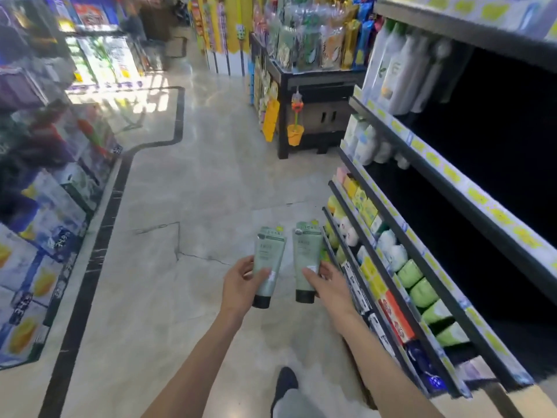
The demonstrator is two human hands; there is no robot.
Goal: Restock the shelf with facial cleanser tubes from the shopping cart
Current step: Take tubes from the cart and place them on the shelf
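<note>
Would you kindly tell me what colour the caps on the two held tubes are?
Black caps on both pale green tubes, clearest in the head view.

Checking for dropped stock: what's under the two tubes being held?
Only bare floor shows beneath the left tube and right tube; each hand covers some.

cracked marble floor (187, 188), hanging orange bucket (294, 134), white bottles (398, 70)

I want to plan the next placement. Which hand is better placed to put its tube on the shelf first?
Probably the right hand. Its green tube is beside the shelf on the right. The left hand holds its tube farther out over the aisle floor.
</note>
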